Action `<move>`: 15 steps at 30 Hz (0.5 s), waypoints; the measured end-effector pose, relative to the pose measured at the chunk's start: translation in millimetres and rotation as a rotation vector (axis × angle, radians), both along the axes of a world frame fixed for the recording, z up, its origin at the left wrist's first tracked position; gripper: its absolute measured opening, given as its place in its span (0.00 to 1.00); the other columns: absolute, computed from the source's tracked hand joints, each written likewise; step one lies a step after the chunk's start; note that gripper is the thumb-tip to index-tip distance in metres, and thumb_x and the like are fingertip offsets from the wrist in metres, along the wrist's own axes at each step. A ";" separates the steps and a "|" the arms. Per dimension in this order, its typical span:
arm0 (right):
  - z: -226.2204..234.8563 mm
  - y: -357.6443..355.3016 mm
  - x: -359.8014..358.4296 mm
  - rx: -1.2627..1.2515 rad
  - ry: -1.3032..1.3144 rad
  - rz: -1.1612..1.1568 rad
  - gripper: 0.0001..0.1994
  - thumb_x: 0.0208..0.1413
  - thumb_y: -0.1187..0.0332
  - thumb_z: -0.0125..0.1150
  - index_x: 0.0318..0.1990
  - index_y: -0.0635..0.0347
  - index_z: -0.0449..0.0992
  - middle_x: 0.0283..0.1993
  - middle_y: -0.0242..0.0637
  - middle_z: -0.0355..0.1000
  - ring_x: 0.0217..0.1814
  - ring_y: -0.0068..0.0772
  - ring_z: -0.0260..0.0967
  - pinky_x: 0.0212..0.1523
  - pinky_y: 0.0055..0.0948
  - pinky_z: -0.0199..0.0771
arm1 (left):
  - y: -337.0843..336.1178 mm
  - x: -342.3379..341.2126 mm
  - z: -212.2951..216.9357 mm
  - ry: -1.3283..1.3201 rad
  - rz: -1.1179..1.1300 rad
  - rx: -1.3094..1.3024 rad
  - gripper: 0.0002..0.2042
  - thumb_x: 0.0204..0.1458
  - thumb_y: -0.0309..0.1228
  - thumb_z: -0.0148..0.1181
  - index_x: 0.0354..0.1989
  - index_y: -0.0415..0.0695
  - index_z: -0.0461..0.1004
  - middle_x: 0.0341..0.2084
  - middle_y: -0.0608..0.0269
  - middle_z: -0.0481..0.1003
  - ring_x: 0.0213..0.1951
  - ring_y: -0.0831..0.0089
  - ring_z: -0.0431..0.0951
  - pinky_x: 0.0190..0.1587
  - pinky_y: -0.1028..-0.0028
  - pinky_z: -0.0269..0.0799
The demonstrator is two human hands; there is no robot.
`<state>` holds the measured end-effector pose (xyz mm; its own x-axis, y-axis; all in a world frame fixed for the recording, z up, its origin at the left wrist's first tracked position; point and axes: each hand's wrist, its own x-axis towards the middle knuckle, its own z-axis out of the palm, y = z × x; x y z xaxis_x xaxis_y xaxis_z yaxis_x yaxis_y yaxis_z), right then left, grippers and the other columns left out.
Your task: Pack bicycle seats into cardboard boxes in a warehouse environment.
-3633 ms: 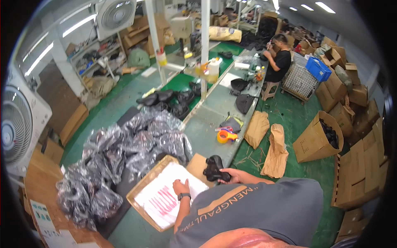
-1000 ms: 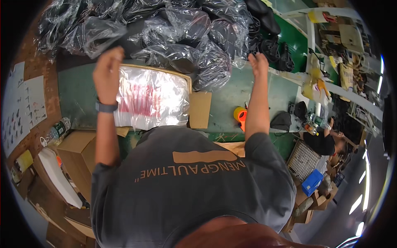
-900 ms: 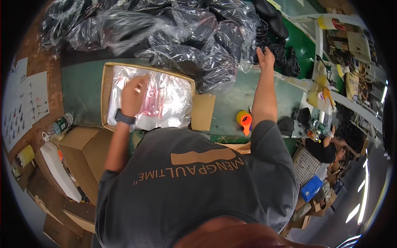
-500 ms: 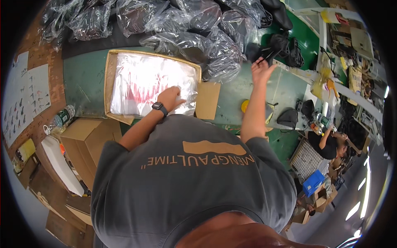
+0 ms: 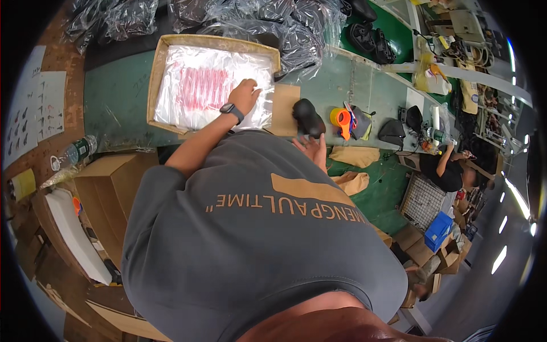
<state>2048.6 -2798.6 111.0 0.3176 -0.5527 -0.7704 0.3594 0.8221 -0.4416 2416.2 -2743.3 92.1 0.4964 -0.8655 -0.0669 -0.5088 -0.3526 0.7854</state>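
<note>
My left hand (image 5: pixel 244 97), with a watch on the wrist, lies on a stack of clear plastic bags (image 5: pixel 202 88) with red print. Its thumb stands apart from its loosely bent fingers. The bags fill a shallow cardboard box (image 5: pixel 152 94) on the green table. Close to my body, my right hand (image 5: pixel 313 151) is at the near end of a black shoe (image 5: pixel 308 118), thumb and fingers on either side of it. Part of the grip is hidden by the shoe.
Plastic-wrapped dark goods (image 5: pixel 302 45) line the table's back. More black shoes (image 5: pixel 370 43) lie on a green surface at the far right. An orange tape roll (image 5: pixel 341 118) sits right of my hand. Brown cartons (image 5: pixel 108 188) stand at left; another person (image 5: pixel 447 171) works at right.
My right hand has come back from the black shoes at the far right toward my body, and a black shoe has come with it. My left hand stays on the plastic bags.
</note>
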 end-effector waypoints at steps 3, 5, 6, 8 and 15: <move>11.5 13.8 -5.3 0.235 -0.126 0.037 0.45 0.60 0.35 0.67 0.68 0.67 0.63 0.68 0.59 0.66 0.66 0.63 0.72 0.67 0.61 0.76 | -4.4 -15.3 -5.0 -0.044 -0.036 0.134 0.14 0.62 0.40 0.65 0.46 0.42 0.81 0.43 0.48 0.81 0.44 0.47 0.82 0.48 0.53 0.78; 52.3 23.8 28.7 0.162 0.391 0.608 0.47 0.60 0.44 0.73 0.72 0.70 0.56 0.65 0.59 0.71 0.67 0.58 0.73 0.65 0.56 0.78 | 0.9 -13.7 -22.8 -0.113 -0.059 0.248 0.14 0.61 0.41 0.67 0.43 0.42 0.82 0.42 0.49 0.82 0.43 0.49 0.82 0.47 0.54 0.78; 28.8 26.7 32.3 0.007 0.497 0.706 0.55 0.52 0.50 0.82 0.74 0.74 0.49 0.60 0.60 0.75 0.66 0.58 0.75 0.66 0.51 0.77 | 1.9 -14.8 -24.1 -0.064 -0.042 0.224 0.13 0.61 0.42 0.66 0.42 0.44 0.84 0.41 0.50 0.82 0.43 0.49 0.83 0.47 0.54 0.78; -45.9 43.7 20.4 -0.312 0.904 0.709 0.60 0.47 0.51 0.84 0.74 0.76 0.47 0.61 0.63 0.75 0.65 0.61 0.75 0.67 0.49 0.75 | -1.4 -19.0 -12.4 -0.030 -0.033 0.183 0.13 0.62 0.43 0.65 0.40 0.47 0.86 0.41 0.52 0.84 0.45 0.50 0.83 0.48 0.54 0.79; -31.1 47.4 11.9 -0.730 1.379 0.643 0.59 0.47 0.56 0.81 0.79 0.68 0.44 0.61 0.67 0.75 0.59 0.64 0.78 0.60 0.47 0.78 | 57.0 -8.6 -31.0 0.048 -0.053 -0.075 0.13 0.66 0.36 0.60 0.43 0.40 0.86 0.40 0.46 0.85 0.38 0.50 0.86 0.42 0.57 0.82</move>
<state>2060.5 -2751.2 79.9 -0.0267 -0.9517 -0.3060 -0.8794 0.1679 -0.4454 2407.6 -2686.2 61.0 0.4479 -0.8937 -0.0239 -0.4864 -0.2660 0.8323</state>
